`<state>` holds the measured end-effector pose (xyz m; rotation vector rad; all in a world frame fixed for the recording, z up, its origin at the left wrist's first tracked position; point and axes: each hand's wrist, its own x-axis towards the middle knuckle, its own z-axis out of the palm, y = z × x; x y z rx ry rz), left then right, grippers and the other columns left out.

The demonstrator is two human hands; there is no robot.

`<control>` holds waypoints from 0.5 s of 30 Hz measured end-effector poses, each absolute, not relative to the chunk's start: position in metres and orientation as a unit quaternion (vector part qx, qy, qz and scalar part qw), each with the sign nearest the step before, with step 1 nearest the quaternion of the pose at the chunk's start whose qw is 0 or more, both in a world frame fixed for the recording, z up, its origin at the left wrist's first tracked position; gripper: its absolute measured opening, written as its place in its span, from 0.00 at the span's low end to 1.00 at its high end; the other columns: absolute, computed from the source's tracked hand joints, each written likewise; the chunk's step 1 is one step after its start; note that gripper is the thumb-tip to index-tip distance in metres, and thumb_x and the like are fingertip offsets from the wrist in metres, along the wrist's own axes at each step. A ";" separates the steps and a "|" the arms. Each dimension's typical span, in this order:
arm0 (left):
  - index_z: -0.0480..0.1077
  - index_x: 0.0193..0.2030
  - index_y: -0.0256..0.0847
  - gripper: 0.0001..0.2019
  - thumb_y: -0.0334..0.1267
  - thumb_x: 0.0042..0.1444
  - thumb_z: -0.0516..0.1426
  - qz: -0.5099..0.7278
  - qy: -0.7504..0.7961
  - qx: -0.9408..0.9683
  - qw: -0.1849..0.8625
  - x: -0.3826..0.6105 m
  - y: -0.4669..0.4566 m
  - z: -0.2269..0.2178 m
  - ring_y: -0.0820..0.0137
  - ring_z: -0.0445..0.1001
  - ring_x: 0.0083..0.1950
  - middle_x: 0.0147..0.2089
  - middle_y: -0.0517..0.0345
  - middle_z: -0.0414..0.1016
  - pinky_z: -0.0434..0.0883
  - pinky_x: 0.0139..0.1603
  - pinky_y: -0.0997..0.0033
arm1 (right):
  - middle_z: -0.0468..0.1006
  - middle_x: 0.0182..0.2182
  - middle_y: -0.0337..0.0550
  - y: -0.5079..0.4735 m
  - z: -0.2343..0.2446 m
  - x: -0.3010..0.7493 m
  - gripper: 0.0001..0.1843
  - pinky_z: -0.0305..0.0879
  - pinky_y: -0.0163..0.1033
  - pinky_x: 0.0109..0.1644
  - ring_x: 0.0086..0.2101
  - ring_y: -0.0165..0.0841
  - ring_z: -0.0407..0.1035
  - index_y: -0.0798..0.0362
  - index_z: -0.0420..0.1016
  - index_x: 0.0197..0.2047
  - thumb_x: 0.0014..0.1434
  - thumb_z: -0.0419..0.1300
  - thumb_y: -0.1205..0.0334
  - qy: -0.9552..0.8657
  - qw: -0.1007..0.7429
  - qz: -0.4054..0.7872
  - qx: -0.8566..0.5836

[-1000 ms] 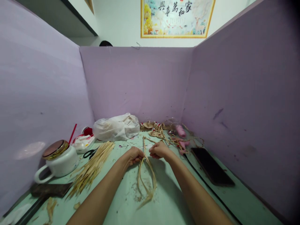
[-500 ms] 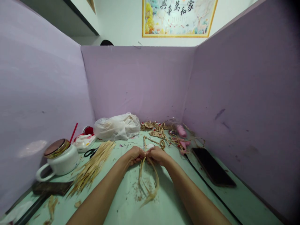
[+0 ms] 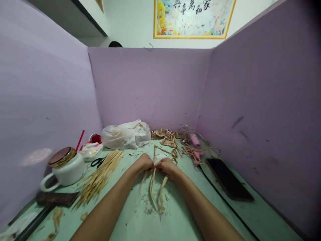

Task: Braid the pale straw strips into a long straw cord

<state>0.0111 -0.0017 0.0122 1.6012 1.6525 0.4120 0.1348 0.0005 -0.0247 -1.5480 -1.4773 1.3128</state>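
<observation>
My left hand (image 3: 144, 163) and my right hand (image 3: 168, 166) are side by side over the green table (image 3: 185, 217), both closed in a pinch on pale straw strips (image 3: 156, 190). The strips hang toward me from my fingers and end in a frayed tip on the table. One thin strip runs up from between my hands toward the back. Crumbs of straw lie under the strips.
A bundle of straw stalks (image 3: 100, 177) lies left of my arm, with black scissors (image 3: 97, 162), a white lidded mug (image 3: 64, 167) and a white plastic bag (image 3: 126, 134). Woven straw pieces (image 3: 168, 138) and pink thread (image 3: 195, 140) sit at the back. A dark phone (image 3: 229, 182) lies right. Purple partitions enclose the table.
My hands have drawn closer together. The hanging loop of straw strips has narrowed and its strands now lie nearly side by side.
</observation>
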 end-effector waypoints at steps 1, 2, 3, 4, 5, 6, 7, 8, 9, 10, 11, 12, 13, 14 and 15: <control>0.61 0.11 0.36 0.07 0.29 0.34 0.54 0.139 0.659 0.641 0.367 0.011 -0.002 0.015 0.78 0.52 0.11 0.06 0.64 0.51 0.48 0.13 0.78 | 0.56 0.08 0.32 -0.001 -0.025 0.134 0.06 0.40 0.29 0.15 0.12 0.21 0.46 0.57 0.63 0.14 0.39 0.53 0.71 -0.560 0.314 0.505 -0.577; 0.62 0.11 0.36 0.06 0.30 0.34 0.54 0.124 0.663 0.649 0.351 0.010 -0.002 0.018 0.77 0.52 0.12 0.06 0.64 0.51 0.49 0.13 0.78 | 0.55 0.07 0.32 -0.002 -0.025 0.134 0.06 0.40 0.29 0.15 0.12 0.21 0.45 0.57 0.63 0.14 0.39 0.53 0.71 -0.558 0.318 0.516 -0.567; 0.63 0.12 0.36 0.06 0.31 0.34 0.55 0.115 0.662 0.657 0.342 0.010 -0.002 0.019 0.77 0.53 0.12 0.07 0.63 0.52 0.50 0.14 0.77 | 0.54 0.07 0.32 -0.002 -0.025 0.133 0.07 0.40 0.29 0.16 0.12 0.21 0.45 0.57 0.63 0.14 0.39 0.52 0.71 -0.556 0.322 0.526 -0.557; 0.64 0.12 0.36 0.06 0.31 0.34 0.55 0.110 0.657 0.665 0.337 0.010 -0.003 0.020 0.76 0.54 0.12 0.07 0.63 0.53 0.51 0.15 0.77 | 0.54 0.07 0.32 -0.002 -0.026 0.132 0.07 0.40 0.29 0.16 0.12 0.21 0.45 0.57 0.63 0.14 0.39 0.52 0.71 -0.553 0.327 0.533 -0.551; 0.64 0.12 0.36 0.05 0.31 0.34 0.55 0.109 0.651 0.674 0.332 0.011 -0.004 0.020 0.75 0.56 0.13 0.08 0.62 0.54 0.53 0.15 0.77 | 0.55 0.08 0.32 -0.002 -0.026 0.132 0.07 0.40 0.29 0.16 0.12 0.21 0.45 0.57 0.62 0.14 0.39 0.51 0.71 -0.549 0.330 0.538 -0.547; 0.64 0.12 0.36 0.05 0.32 0.34 0.55 0.108 0.649 0.680 0.323 0.013 -0.005 0.019 0.74 0.58 0.14 0.08 0.61 0.56 0.54 0.17 0.77 | 0.56 0.08 0.33 -0.002 -0.028 0.132 0.06 0.40 0.29 0.16 0.13 0.21 0.45 0.57 0.62 0.14 0.39 0.51 0.71 -0.546 0.335 0.539 -0.547; 0.64 0.13 0.36 0.05 0.31 0.33 0.55 0.114 0.652 0.684 0.308 0.015 -0.007 0.018 0.72 0.61 0.17 0.09 0.60 0.58 0.56 0.18 0.76 | 0.56 0.08 0.33 -0.001 -0.029 0.131 0.06 0.40 0.30 0.17 0.13 0.21 0.46 0.57 0.62 0.14 0.38 0.50 0.72 -0.543 0.338 0.537 -0.550; 0.64 0.13 0.37 0.04 0.31 0.32 0.56 0.123 0.657 0.687 0.285 0.017 -0.009 0.017 0.70 0.64 0.20 0.11 0.58 0.59 0.57 0.20 0.76 | 0.56 0.09 0.33 0.000 -0.031 0.131 0.06 0.40 0.30 0.17 0.13 0.22 0.46 0.56 0.61 0.14 0.38 0.50 0.72 -0.540 0.341 0.533 -0.555; 0.65 0.14 0.37 0.03 0.30 0.31 0.56 0.139 0.663 0.690 0.256 0.021 -0.013 0.016 0.68 0.67 0.23 0.13 0.57 0.61 0.59 0.23 0.76 | 0.55 0.09 0.33 0.001 -0.033 0.130 0.06 0.41 0.30 0.17 0.13 0.22 0.46 0.56 0.60 0.14 0.37 0.50 0.73 -0.537 0.344 0.530 -0.559; 0.66 0.16 0.38 0.03 0.29 0.30 0.57 0.157 0.666 0.693 0.226 0.025 -0.016 0.015 0.66 0.69 0.28 0.15 0.56 0.63 0.60 0.26 0.75 | 0.55 0.09 0.33 0.002 -0.035 0.130 0.06 0.41 0.30 0.17 0.13 0.22 0.46 0.55 0.59 0.15 0.37 0.50 0.73 -0.534 0.347 0.527 -0.563; 0.66 0.18 0.38 0.05 0.28 0.29 0.58 0.175 0.667 0.696 0.198 0.029 -0.020 0.015 0.64 0.70 0.31 0.17 0.55 0.65 0.61 0.28 0.75 | 0.54 0.09 0.32 0.003 -0.036 0.130 0.06 0.41 0.30 0.17 0.13 0.22 0.47 0.55 0.58 0.15 0.38 0.50 0.72 -0.534 0.350 0.524 -0.564; 0.67 0.19 0.38 0.07 0.27 0.28 0.58 0.187 0.665 0.701 0.176 0.033 -0.024 0.015 0.62 0.70 0.34 0.19 0.54 0.66 0.62 0.31 0.74 | 0.54 0.10 0.32 0.003 -0.038 0.129 0.05 0.42 0.30 0.17 0.13 0.22 0.47 0.55 0.58 0.15 0.38 0.49 0.72 -0.535 0.352 0.521 -0.565; 0.68 0.21 0.38 0.08 0.27 0.28 0.59 0.191 0.661 0.708 0.157 0.038 -0.029 0.015 0.61 0.70 0.36 0.21 0.52 0.67 0.63 0.33 0.73 | 0.54 0.10 0.33 0.004 -0.039 0.129 0.05 0.43 0.30 0.17 0.14 0.22 0.47 0.54 0.57 0.16 0.39 0.49 0.71 -0.539 0.353 0.518 -0.562; 0.68 0.22 0.38 0.08 0.28 0.29 0.59 0.189 0.656 0.717 0.142 0.042 -0.033 0.015 0.60 0.70 0.36 0.23 0.51 0.68 0.63 0.34 0.71 | 0.55 0.11 0.33 0.004 -0.040 0.128 0.05 0.44 0.30 0.18 0.14 0.23 0.48 0.54 0.57 0.17 0.40 0.48 0.71 -0.548 0.352 0.515 -0.557; 0.68 0.22 0.37 0.07 0.29 0.30 0.59 0.183 0.651 0.725 0.132 0.045 -0.036 0.016 0.59 0.71 0.36 0.24 0.50 0.68 0.63 0.34 0.70 | 0.55 0.11 0.33 0.004 -0.041 0.128 0.04 0.44 0.30 0.18 0.14 0.23 0.48 0.54 0.57 0.17 0.40 0.48 0.70 -0.559 0.348 0.514 -0.550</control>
